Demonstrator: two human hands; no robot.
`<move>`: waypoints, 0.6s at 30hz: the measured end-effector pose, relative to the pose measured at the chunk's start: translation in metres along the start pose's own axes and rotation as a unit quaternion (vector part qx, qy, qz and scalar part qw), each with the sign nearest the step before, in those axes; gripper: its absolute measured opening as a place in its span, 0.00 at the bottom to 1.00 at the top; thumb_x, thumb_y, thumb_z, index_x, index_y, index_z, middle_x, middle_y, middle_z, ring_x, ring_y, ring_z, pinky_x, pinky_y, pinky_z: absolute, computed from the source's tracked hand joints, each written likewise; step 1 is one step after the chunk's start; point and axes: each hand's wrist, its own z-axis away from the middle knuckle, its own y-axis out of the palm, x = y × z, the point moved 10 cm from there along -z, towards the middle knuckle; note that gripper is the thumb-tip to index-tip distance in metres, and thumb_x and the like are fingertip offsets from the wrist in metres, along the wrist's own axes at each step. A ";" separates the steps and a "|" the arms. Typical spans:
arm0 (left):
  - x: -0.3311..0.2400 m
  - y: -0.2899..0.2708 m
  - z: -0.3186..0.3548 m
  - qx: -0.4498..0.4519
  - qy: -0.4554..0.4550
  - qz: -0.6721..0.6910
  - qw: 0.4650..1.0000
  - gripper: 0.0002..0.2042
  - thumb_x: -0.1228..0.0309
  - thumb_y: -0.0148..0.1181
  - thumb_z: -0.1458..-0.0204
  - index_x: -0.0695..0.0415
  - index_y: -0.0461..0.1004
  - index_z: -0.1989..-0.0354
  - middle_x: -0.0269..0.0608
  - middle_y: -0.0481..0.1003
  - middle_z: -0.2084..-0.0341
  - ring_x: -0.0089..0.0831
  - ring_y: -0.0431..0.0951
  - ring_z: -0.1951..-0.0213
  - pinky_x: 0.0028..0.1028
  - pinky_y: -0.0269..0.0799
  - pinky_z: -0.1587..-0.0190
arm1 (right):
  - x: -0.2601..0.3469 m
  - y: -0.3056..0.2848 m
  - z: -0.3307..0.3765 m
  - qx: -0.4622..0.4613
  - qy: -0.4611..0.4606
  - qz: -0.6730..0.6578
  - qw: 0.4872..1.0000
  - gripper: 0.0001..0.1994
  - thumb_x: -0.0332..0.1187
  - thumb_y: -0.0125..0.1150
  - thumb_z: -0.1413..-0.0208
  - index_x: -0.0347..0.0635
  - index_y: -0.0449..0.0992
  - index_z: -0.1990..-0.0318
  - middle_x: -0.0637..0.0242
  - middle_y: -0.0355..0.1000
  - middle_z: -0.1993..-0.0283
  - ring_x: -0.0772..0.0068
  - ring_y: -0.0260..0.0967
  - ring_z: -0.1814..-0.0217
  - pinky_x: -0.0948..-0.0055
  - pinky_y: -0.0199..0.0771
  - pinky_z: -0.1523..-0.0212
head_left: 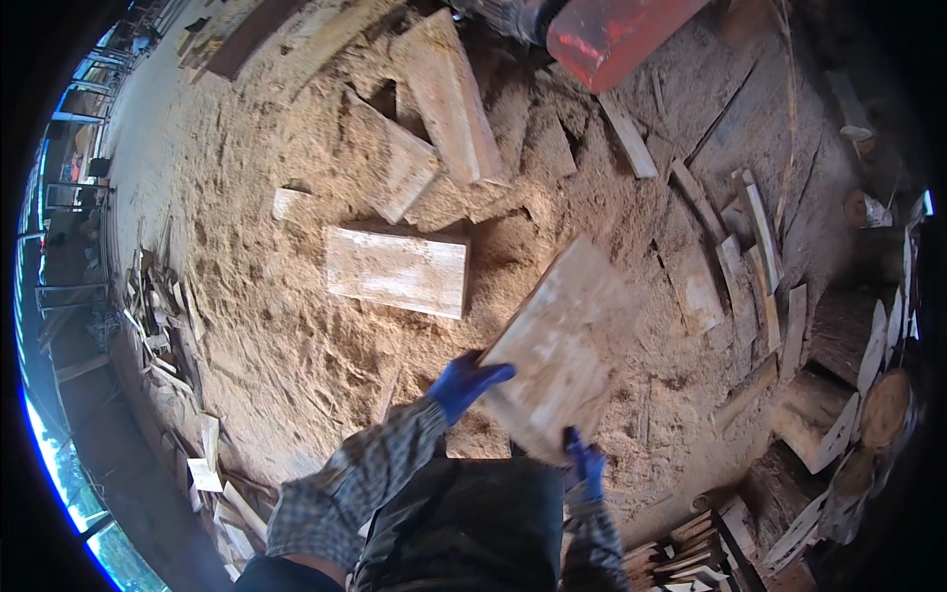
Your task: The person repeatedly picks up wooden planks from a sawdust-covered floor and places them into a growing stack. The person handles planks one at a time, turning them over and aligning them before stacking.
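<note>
Between my two hands is a wide wooden board (567, 345), tilted and held off the sawdust, its far part a little blurred. My left hand (468, 385), in a blue glove, grips its left edge with the thumb lying over the top face. At the near right corner my right hand (586, 464), gloved in blue too, is closed on the same board; its fingers underneath are hidden. Just beyond and left of it, a shorter wooden block (397, 271) lies flat on the sawdust.
More thick wood pieces (449, 99) lie heaped ahead, near a red metal part (612, 39). Logs (819, 414) and slabs line the right side. Offcuts (168, 345) are scattered along the left, and stacked thin strips (686, 557) sit near my right arm. Loose sawdust (296, 365) covers the ground.
</note>
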 end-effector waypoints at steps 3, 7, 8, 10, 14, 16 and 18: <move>0.018 -0.088 0.082 -0.048 0.015 -0.074 0.996 0.23 0.60 0.67 0.56 0.64 0.74 0.56 0.34 0.76 0.73 0.18 0.72 0.72 0.18 0.67 0.71 | -0.042 0.062 0.083 0.012 -0.035 -0.038 0.999 0.27 0.33 0.67 0.52 0.29 0.66 0.47 0.61 0.70 0.53 0.72 0.68 0.56 0.76 0.71 0.56; 0.066 -0.222 0.179 -0.146 -0.025 0.021 0.989 0.17 0.63 0.67 0.55 0.64 0.76 0.63 0.32 0.75 0.74 0.19 0.71 0.76 0.23 0.68 0.72 | -0.129 0.150 0.162 0.060 0.082 0.068 0.992 0.24 0.33 0.64 0.49 0.33 0.65 0.45 0.60 0.70 0.50 0.69 0.68 0.53 0.71 0.71 0.52; 0.087 -0.260 0.183 -0.180 0.003 0.006 0.984 0.18 0.60 0.67 0.56 0.64 0.77 0.67 0.33 0.73 0.79 0.21 0.68 0.80 0.26 0.65 0.76 | -0.142 0.177 0.180 0.072 0.102 0.046 0.991 0.25 0.32 0.64 0.50 0.35 0.65 0.45 0.60 0.69 0.49 0.67 0.69 0.53 0.69 0.72 0.53; 0.103 -0.333 0.167 -0.208 0.012 -0.067 0.976 0.20 0.56 0.68 0.58 0.64 0.77 0.73 0.33 0.70 0.85 0.22 0.65 0.84 0.29 0.61 0.80 | -0.231 0.213 0.181 0.116 0.185 -0.098 0.971 0.23 0.35 0.65 0.50 0.41 0.67 0.47 0.59 0.70 0.51 0.63 0.71 0.56 0.65 0.76 0.61; 0.157 -0.461 0.152 -0.243 -0.128 -0.291 0.916 0.27 0.45 0.66 0.63 0.63 0.76 0.79 0.40 0.70 0.87 0.29 0.68 0.83 0.33 0.64 0.77 | -0.389 0.252 0.204 0.330 0.402 0.164 0.838 0.18 0.44 0.64 0.50 0.43 0.72 0.56 0.67 0.74 0.65 0.74 0.72 0.68 0.75 0.73 0.68; 0.158 -0.507 0.143 -0.351 -0.118 -0.434 0.822 0.28 0.44 0.64 0.63 0.63 0.75 0.72 0.48 0.74 0.80 0.37 0.73 0.77 0.37 0.68 0.71 | -0.386 0.280 0.204 0.499 0.253 0.261 0.787 0.16 0.46 0.61 0.47 0.43 0.75 0.60 0.68 0.72 0.72 0.79 0.66 0.75 0.80 0.64 0.75; 0.179 -0.526 0.125 -0.501 -0.038 -0.579 0.643 0.29 0.45 0.63 0.64 0.62 0.75 0.65 0.55 0.76 0.71 0.44 0.76 0.69 0.41 0.71 0.65 | -0.358 0.286 0.157 0.484 0.127 0.350 0.792 0.14 0.44 0.57 0.45 0.42 0.74 0.61 0.69 0.70 0.73 0.79 0.64 0.75 0.79 0.64 0.75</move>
